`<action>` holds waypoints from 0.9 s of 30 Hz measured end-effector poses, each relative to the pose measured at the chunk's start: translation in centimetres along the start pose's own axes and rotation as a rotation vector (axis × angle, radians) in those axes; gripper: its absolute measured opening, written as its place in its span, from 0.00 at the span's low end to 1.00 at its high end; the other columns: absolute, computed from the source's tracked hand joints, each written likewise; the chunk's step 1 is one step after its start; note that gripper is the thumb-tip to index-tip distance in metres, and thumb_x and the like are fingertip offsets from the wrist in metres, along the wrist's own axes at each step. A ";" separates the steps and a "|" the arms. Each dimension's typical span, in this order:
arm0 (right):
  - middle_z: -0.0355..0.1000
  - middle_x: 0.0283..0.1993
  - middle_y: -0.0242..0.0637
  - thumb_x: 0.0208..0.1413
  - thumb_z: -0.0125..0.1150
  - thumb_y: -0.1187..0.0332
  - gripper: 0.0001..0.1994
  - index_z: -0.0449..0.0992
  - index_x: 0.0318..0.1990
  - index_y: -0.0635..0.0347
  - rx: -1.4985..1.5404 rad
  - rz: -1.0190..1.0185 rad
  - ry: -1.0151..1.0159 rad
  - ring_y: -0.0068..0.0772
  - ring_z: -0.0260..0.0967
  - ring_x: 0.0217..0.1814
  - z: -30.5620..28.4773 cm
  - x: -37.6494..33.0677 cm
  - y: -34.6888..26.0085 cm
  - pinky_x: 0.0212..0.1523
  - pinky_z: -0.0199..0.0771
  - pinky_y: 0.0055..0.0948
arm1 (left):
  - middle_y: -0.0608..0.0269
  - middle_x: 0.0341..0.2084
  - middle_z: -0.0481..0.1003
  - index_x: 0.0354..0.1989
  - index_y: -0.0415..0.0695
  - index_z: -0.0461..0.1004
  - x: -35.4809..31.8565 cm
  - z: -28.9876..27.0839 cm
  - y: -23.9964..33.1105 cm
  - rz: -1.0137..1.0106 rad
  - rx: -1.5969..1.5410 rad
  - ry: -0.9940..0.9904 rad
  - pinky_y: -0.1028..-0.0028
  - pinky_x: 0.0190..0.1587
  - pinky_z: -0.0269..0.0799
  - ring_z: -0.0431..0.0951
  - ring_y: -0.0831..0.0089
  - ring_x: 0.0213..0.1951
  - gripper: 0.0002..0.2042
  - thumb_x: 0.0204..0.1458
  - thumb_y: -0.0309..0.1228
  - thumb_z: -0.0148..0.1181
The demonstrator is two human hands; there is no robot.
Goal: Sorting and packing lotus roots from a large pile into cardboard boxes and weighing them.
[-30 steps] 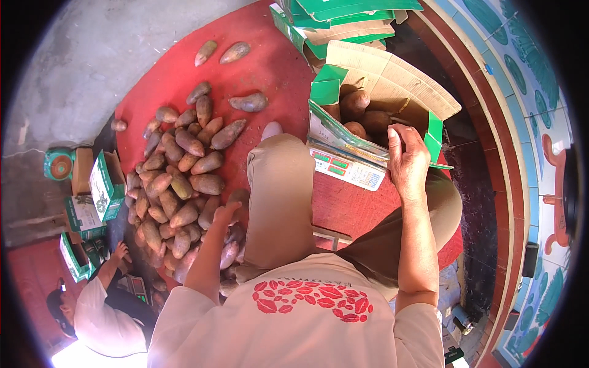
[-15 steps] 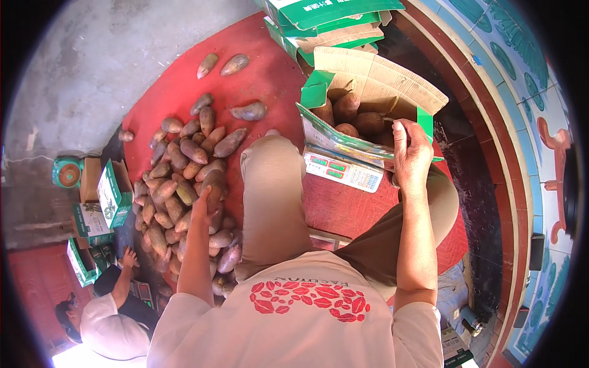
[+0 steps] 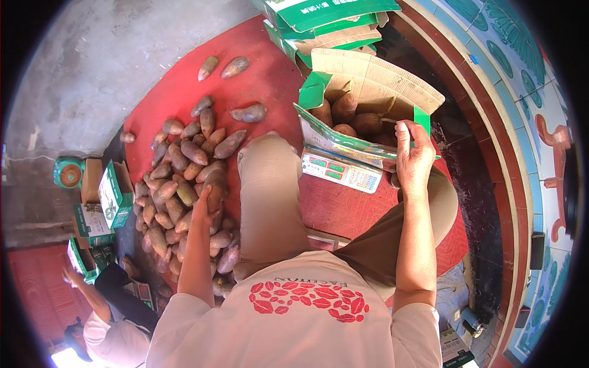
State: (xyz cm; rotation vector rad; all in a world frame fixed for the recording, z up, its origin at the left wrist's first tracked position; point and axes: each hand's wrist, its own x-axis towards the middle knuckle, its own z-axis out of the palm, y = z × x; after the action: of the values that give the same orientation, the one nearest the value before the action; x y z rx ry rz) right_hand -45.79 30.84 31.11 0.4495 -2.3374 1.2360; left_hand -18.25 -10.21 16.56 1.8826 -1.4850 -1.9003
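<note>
My left hand [image 3: 201, 201] is down at the right side of a heap of brown tubers [image 3: 175, 211], its fingers round a large tuber [image 3: 216, 179]. Part of that hand's grip is hidden against the heap. At the right, my right hand [image 3: 415, 153] bends over the near rim of a green and white cardboard box [image 3: 343, 138], close to its right corner. Several tubers [image 3: 345, 109] lie inside this box, whose far flap stands raised. A white digital scale [image 3: 340, 172] with lit displays shows just in front of the box, which seems to rest on it.
Folded green cartons [image 3: 331, 18] are stacked behind the box. Loose tubers [image 3: 235, 66] lie on the red mat [image 3: 184, 73]. At the lower left, a co-worker [image 3: 113, 334] sits beside more boxes [image 3: 113, 193] and another scale [image 3: 142, 291]. A tiled wall curves along the right.
My right hand's fingers have shifted slightly at the box rim. My left hand stays at the same tuber. The co-worker has leaned back, an arm now reaching out toward the boxes.
</note>
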 end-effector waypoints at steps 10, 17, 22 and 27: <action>0.73 0.30 0.40 0.57 0.57 0.71 0.06 0.75 0.34 0.64 0.124 0.037 0.100 0.33 0.72 0.32 -0.3 0.1 1.0 0.36 0.71 0.28 | 0.65 0.36 0.75 0.46 0.47 0.71 -2.7 1.5 2.9 0.089 -0.119 -0.051 0.67 0.40 0.67 0.74 0.70 0.35 0.26 0.45 0.54 0.61; 0.73 0.30 0.36 0.60 0.52 0.71 0.09 0.74 0.34 0.67 0.265 0.124 0.161 0.23 0.71 0.33 -0.8 0.2 1.0 0.36 0.71 0.24 | 0.62 0.39 0.74 0.50 0.47 0.68 -2.6 1.5 3.8 0.106 -0.210 -0.141 0.68 0.42 0.69 0.74 0.66 0.37 0.30 0.43 0.54 0.64; 0.72 0.30 0.34 0.61 0.51 0.71 0.09 0.74 0.34 0.67 0.344 0.143 0.176 0.21 0.69 0.33 -0.8 0.3 1.1 0.37 0.71 0.23 | 0.64 0.35 0.75 0.45 0.47 0.71 -4.0 2.3 4.8 0.163 -0.214 -0.114 0.71 0.34 0.69 0.74 0.70 0.31 0.26 0.45 0.54 0.62; 0.72 0.31 0.34 0.61 0.51 0.71 0.09 0.74 0.33 0.67 0.344 0.150 0.171 0.21 0.69 0.33 -0.8 0.4 0.9 0.37 0.71 0.23 | 0.62 0.37 0.74 0.47 0.47 0.69 -5.0 2.4 6.2 0.221 -0.207 -0.203 0.70 0.36 0.70 0.74 0.68 0.33 0.28 0.44 0.54 0.63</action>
State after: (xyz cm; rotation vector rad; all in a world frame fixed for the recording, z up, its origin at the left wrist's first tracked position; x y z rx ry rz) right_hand -46.41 31.94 31.07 0.2673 -2.0507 1.6884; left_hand -22.39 -8.91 23.73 1.4132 -1.4141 -2.0944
